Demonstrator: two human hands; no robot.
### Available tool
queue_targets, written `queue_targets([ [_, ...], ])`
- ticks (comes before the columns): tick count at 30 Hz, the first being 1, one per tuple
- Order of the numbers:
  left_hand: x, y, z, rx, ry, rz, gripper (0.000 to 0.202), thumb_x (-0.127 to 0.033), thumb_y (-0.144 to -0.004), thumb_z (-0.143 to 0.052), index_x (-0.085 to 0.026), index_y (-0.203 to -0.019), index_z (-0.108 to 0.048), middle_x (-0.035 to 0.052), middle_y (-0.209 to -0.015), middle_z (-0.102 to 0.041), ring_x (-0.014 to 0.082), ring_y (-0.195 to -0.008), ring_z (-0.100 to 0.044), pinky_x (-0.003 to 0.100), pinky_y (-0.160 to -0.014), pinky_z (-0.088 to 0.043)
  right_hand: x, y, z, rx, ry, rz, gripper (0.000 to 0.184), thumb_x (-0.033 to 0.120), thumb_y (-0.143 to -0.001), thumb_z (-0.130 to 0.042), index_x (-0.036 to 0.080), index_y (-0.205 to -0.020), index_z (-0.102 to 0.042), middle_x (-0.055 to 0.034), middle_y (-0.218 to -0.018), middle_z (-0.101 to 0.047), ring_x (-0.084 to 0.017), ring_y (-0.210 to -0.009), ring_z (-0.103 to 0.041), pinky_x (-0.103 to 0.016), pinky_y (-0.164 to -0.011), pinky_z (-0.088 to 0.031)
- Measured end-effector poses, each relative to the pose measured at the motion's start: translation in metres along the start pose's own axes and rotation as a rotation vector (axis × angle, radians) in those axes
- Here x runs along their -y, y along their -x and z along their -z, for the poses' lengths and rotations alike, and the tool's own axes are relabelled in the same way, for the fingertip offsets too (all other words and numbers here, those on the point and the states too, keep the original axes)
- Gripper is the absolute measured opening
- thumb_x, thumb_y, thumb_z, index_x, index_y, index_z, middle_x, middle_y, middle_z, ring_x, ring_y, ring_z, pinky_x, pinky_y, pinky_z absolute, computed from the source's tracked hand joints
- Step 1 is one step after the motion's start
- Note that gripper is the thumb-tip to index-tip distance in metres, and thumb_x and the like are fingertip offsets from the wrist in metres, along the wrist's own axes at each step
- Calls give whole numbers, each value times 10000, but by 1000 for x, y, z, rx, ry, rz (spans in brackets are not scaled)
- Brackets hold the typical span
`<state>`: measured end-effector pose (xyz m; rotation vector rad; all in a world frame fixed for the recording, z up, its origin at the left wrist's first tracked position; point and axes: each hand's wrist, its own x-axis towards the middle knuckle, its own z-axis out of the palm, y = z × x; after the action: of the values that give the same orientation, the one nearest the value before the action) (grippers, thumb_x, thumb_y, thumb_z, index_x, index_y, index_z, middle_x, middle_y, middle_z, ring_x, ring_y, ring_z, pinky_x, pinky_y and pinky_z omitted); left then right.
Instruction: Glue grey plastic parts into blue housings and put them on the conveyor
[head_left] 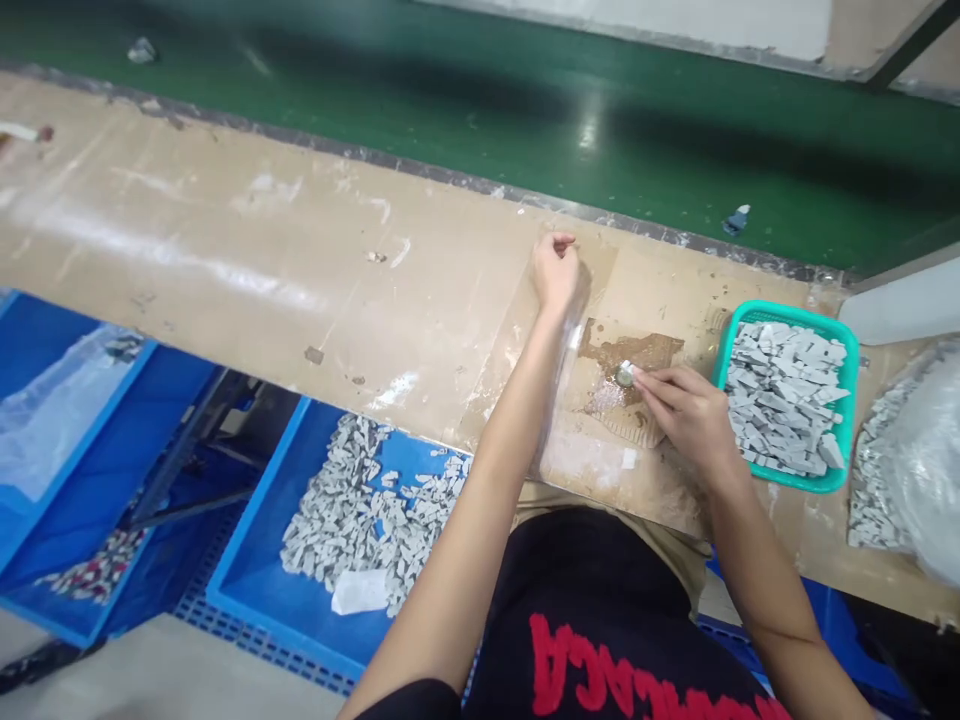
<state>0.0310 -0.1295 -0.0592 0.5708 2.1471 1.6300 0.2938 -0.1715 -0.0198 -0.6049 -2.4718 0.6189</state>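
My right hand (pixel 686 410) is closed in a pinch on a small grey piece (pixel 625 375) and presses it against a brown sandpaper sheet (pixel 637 350) on the worn bench. My left hand (pixel 556 270) is curled into a loose fist farther back on the bench, near the green belt's edge; nothing shows in it. A teal basket (pixel 780 478) full of several small grey pieces stands just right of my right hand.
A green conveyor belt (pixel 525 110) runs along the far side of the bench. Below the near edge sit blue bins (pixel 300 590), one holding several grey pieces. A clear bag of grey pieces (pixel 907 460) lies at the far right.
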Motion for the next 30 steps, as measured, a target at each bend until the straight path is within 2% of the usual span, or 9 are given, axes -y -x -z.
queue_targets([
  [4, -23, 2, -31, 101, -318, -217, 251, -70, -844, -510, -181, -1035, -630, 117, -1160, -681, 213, -1141, -608, 322, -1050, -418, -3, 1, -3, 14, 13, 26, 254, 195, -987, -539, 229, -1104, -762, -53, -830, -709, -173, -765, -653, -324, -739, -566],
  [7, -41, -2, -71, 270, -413, -329, 215, -159, -914, -523, -156, -1102, -629, 152, -1207, -670, 236, -1177, -589, 334, -1067, -394, -5, 0, -4, 28, 28, 27, 278, 185, -997, -510, 207, -1124, -756, -63, -839, -699, -179, -775, -650, -323, -743, -567],
  [10, -58, -6, -115, 369, -489, -382, 323, -322, -950, -555, -116, -1191, -618, 206, -1284, -632, 301, -1259, -534, 392, -1100, -357, -2, -1, -3, 40, 35, -19, 281, 185, -1001, -504, 221, -1123, -755, -56, -832, -684, -176, -769, -643, -319, -740, -561],
  [14, -73, -8, -160, 443, -558, -379, 432, -398, -896, -657, -91, -1198, -621, 238, -1362, -558, 341, -1341, -462, 408, -1122, -334, 2, -1, 1, 64, 78, -40, 262, 155, -991, -512, 217, -1053, -759, -52, -827, -680, -179, -798, -642, -317, -756, -548],
  [17, -78, -11, -173, 442, -407, -234, 196, -204, -813, -731, -108, -970, -667, 230, -1389, -537, 332, -1401, -394, 404, -1166, -291, 3, -1, 3, 88, 88, -53, 248, 130, -982, -518, 209, -1019, -750, -49, -828, -682, -178, -798, -643, -308, -732, -535],
  [20, -78, -15, -169, 451, -209, -92, 159, -20, -743, -685, -146, -830, -642, 175, -1294, -618, 273, -1337, -474, 391, -1166, -320, 3, -1, 4, 95, 83, -74, 221, 122, -971, -539, 194, -1017, -743, -51, -832, -685, -182, -793, -648, -306, -718, -529],
  [23, -77, -16, -148, 517, -89, -1, 107, -69, -789, -663, -155, -846, -635, 115, -1042, -707, 208, -1083, -640, 380, -1038, -477, 3, -1, 4, 99, 94, -76, 214, 117, -961, -558, 195, -1034, -744, -48, -828, -686, -181, -783, -655, -304, -714, -530],
  [26, -73, -8, -107, 618, 114, 96, 75, -174, -893, -600, -158, -832, -640, 73, -920, -714, 151, -962, -683, 319, -934, -560, 3, 0, 3, 85, 98, -74, 231, 127, -964, -557, 212, -1067, -744, -42, -821, -689, -183, -791, -666, -310, -729, -542],
  [30, -56, 23, -34, 694, 474, 290, 101, -233, -900, -634, -206, -811, -672, 52, -966, -720, 160, -996, -681, 315, -939, -589, 1, 3, 1, 58, 40, -91, 271, 130, -964, -554, 250, -1117, -744, -30, -834, -705, -172, -789, -683, -308, -733, -564],
])
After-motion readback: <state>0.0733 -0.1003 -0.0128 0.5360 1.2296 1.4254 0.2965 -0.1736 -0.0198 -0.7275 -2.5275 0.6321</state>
